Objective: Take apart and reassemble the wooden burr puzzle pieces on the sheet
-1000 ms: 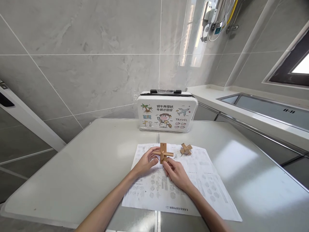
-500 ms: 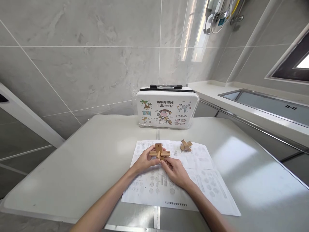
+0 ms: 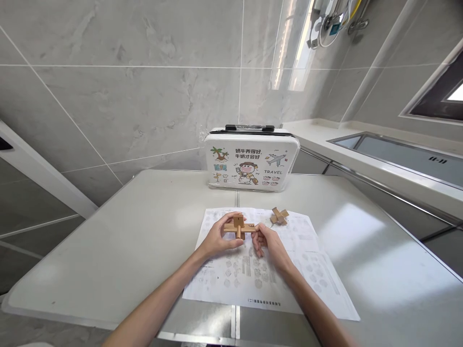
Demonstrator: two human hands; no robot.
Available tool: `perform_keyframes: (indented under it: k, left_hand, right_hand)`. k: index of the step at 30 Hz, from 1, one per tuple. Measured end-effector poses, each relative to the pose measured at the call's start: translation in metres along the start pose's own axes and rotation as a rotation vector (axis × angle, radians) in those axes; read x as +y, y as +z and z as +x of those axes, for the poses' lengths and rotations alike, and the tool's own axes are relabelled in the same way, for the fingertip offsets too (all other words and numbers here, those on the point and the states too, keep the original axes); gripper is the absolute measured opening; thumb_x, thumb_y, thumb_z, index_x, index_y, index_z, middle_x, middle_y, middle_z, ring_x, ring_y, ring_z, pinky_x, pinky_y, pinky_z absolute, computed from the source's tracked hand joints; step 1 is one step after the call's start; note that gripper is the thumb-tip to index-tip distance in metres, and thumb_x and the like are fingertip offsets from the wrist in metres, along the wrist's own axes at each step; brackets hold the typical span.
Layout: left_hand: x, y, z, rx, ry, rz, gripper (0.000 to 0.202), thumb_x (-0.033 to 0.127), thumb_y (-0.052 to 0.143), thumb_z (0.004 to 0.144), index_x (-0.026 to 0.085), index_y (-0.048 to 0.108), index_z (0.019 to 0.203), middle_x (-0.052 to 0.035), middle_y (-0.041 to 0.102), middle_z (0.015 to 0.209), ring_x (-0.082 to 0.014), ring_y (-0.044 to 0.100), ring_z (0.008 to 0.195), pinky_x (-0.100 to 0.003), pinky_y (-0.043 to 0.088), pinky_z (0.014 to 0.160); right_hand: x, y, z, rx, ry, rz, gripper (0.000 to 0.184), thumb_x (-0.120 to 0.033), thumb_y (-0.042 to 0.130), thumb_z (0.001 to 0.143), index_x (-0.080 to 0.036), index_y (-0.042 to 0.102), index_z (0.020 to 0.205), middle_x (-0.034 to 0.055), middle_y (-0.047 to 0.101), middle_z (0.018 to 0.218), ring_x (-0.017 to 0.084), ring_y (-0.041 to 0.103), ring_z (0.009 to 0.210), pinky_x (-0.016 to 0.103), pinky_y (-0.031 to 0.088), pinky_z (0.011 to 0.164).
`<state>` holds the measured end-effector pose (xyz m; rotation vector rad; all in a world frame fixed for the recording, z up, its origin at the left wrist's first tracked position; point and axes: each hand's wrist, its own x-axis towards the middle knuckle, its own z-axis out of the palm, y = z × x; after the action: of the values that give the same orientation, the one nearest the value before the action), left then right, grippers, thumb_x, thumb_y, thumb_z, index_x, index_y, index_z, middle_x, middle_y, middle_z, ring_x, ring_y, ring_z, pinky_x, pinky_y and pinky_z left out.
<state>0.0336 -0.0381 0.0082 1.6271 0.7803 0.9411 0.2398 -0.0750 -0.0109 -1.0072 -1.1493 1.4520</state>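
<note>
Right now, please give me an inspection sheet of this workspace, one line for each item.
Surface: pale grey table, a seam running down its middle.
Job's things: wooden cross puzzle held above the instruction sheet; second wooden puzzle lies on the sheet's far right part.
Clutter: white printed case stands upright at the table's far edge.
Hands: left hand grips the cross puzzle's left side; right hand has its fingers at the puzzle's right end.
Cables: hoses and a wall fitting at upper right.
Surroundings: grey tiled wall; counter with sunken sink on the right.
</note>
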Motion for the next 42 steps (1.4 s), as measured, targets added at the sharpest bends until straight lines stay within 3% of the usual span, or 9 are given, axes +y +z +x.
perform_keyframes:
  k: [6, 14, 22, 26, 30, 32, 36, 39, 42]
  left_hand:
    - [-0.001, 0.003, -0.003, -0.014, 0.0, 0.116, 0.084, 0.03, 0.092, 0.068, 0.026, 0.057, 0.144, -0.0134, 0.063, 0.142, -0.0333, 0.06, 0.131, -0.048, 0.045, 0.115]
    - [-0.001, 0.002, -0.001, 0.066, 0.042, 0.207, 0.085, 0.031, 0.094, 0.066, 0.023, 0.057, 0.142, -0.0137, 0.065, 0.139, -0.0322, 0.064, 0.126, -0.045, 0.047, 0.113]
    - [-0.002, 0.004, -0.002, 0.014, -0.006, 0.107, 0.088, 0.031, 0.093, 0.07, 0.027, 0.052, 0.148, -0.0153, 0.057, 0.15, -0.0318, 0.062, 0.132, -0.044, 0.048, 0.115]
    - [0.0, 0.005, -0.001, -0.004, 0.005, 0.096, 0.064, 0.033, 0.089, 0.077, 0.026, 0.065, 0.135, -0.0133, 0.053, 0.154, -0.0304, 0.061, 0.132, -0.041, 0.051, 0.111]
    - [-0.001, 0.004, 0.001, 0.018, -0.005, 0.095, 0.038, 0.037, 0.087, 0.079, 0.022, 0.077, 0.113, -0.0125, 0.049, 0.158, -0.0183, 0.071, 0.097, -0.035, 0.059, 0.092]
    - [-0.001, 0.004, 0.001, 0.046, -0.022, 0.084, 0.029, 0.039, 0.085, 0.081, 0.021, 0.078, 0.102, -0.0115, 0.049, 0.158, -0.009, 0.065, 0.075, -0.03, 0.059, 0.077]
    - [0.0, 0.003, 0.003, 0.108, -0.042, 0.021, 0.029, 0.045, 0.083, 0.083, 0.017, 0.076, 0.092, -0.0113, 0.05, 0.157, -0.0085, 0.064, 0.073, -0.028, 0.056, 0.069]
    - [-0.002, -0.003, 0.006, 0.222, -0.068, 0.038, 0.037, 0.052, 0.073, 0.089, 0.019, 0.074, 0.104, -0.0116, 0.062, 0.143, -0.0135, 0.067, 0.078, -0.028, 0.056, 0.069]
    - [-0.008, -0.013, 0.009, 0.352, -0.103, 0.274, 0.04, 0.055, 0.061, 0.096, 0.019, 0.074, 0.109, -0.008, 0.076, 0.108, -0.0178, 0.067, 0.08, -0.029, 0.053, 0.071]
  right_hand:
    - [0.004, -0.001, 0.002, -0.057, 0.098, 0.078, 0.053, -0.066, 0.068, 0.089, -0.022, 0.049, 0.066, -0.0064, 0.045, 0.049, 0.009, 0.039, 0.04, 0.023, 0.031, 0.042]
    - [0.011, -0.006, 0.008, 0.042, 0.092, 0.132, 0.051, -0.063, 0.072, 0.087, -0.022, 0.047, 0.069, -0.0103, 0.037, 0.05, 0.007, 0.033, 0.04, 0.022, 0.025, 0.042]
    - [0.011, -0.007, 0.007, 0.066, 0.084, 0.139, 0.05, -0.062, 0.071, 0.088, -0.023, 0.046, 0.07, -0.0104, 0.035, 0.05, 0.007, 0.034, 0.04, 0.022, 0.026, 0.042]
    - [0.011, -0.007, 0.007, 0.095, 0.075, 0.129, 0.053, -0.064, 0.071, 0.088, -0.023, 0.044, 0.069, -0.0098, 0.035, 0.052, 0.008, 0.035, 0.042, 0.023, 0.027, 0.043]
    - [0.01, -0.007, 0.008, 0.147, 0.05, 0.099, 0.052, -0.065, 0.069, 0.09, -0.023, 0.045, 0.07, -0.009, 0.036, 0.053, 0.008, 0.034, 0.043, 0.024, 0.026, 0.044]
    - [0.01, -0.008, 0.008, 0.188, 0.037, 0.091, 0.052, -0.064, 0.068, 0.091, -0.023, 0.045, 0.07, -0.0082, 0.038, 0.055, 0.008, 0.035, 0.044, 0.024, 0.026, 0.044]
    - [0.011, -0.011, 0.01, 0.261, 0.026, 0.111, 0.052, -0.061, 0.066, 0.093, -0.023, 0.042, 0.067, -0.0065, 0.039, 0.057, 0.009, 0.036, 0.046, 0.025, 0.028, 0.044]
    - [0.014, -0.013, 0.011, 0.277, 0.026, 0.124, 0.052, -0.06, 0.065, 0.094, -0.023, 0.043, 0.066, -0.0061, 0.038, 0.058, 0.009, 0.036, 0.046, 0.026, 0.029, 0.045]
    - [0.015, -0.013, 0.012, 0.272, 0.033, 0.119, 0.051, -0.06, 0.066, 0.094, -0.023, 0.042, 0.067, -0.0061, 0.038, 0.059, 0.01, 0.037, 0.047, 0.026, 0.029, 0.045]
